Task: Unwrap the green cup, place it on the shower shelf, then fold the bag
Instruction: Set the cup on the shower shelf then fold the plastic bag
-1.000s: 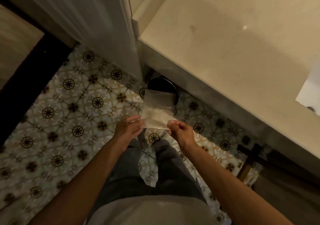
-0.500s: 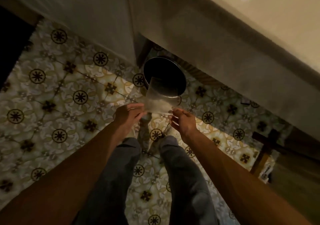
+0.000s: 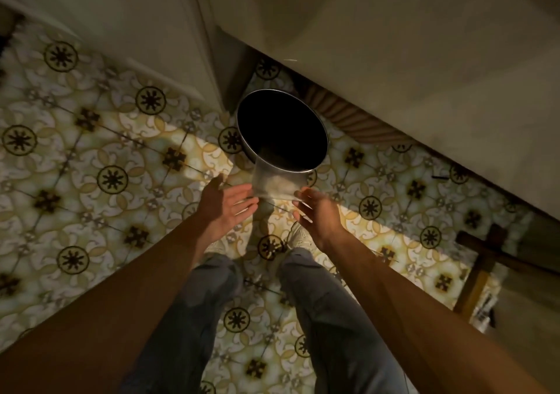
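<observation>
Bare forearms (image 3: 145,275), no sleeves or jewellery visible. Below the left hand (image 3: 225,204) and right hand (image 3: 316,212), grey-blue trousers (image 3: 194,318) and pale shoes (image 3: 298,236).

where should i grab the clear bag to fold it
Take the bag by its near edge, pinching one corner with each hand, coming from below. It is a thin, limp, see-through sheet above the bin, so only its edge gives a grip. The right hand is at one corner; the left hand is open.

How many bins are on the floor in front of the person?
1. A round metal bin stands open on the tiled floor, just beyond the clear bag between both hands. Others may be hidden under the counter.
</observation>
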